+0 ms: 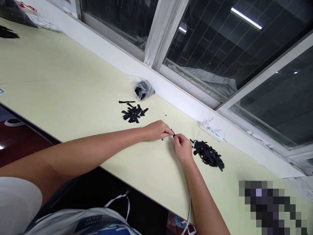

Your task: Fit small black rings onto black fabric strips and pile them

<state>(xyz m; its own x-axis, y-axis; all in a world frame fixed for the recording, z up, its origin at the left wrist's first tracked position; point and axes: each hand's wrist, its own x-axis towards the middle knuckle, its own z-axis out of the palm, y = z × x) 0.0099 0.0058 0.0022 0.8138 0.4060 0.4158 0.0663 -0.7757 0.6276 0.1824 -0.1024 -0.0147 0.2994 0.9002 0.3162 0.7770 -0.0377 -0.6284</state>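
My left hand (157, 130) and my right hand (182, 147) meet over the pale yellow table (61, 85), both pinching one small black strip (173, 133) between their fingertips. A tiny black ring (162, 139) lies on the table just under my left hand. A pile of black strips (133, 113) lies to the left of my hands. Another heap of black strips (209, 154) lies just right of my right hand.
A clear plastic bag with black parts (141, 88) sits by the window sill. A white power strip with cable (212, 130) lies behind the right heap. More bags (26, 14) lie at the far left. A blurred patch covers the lower right corner.
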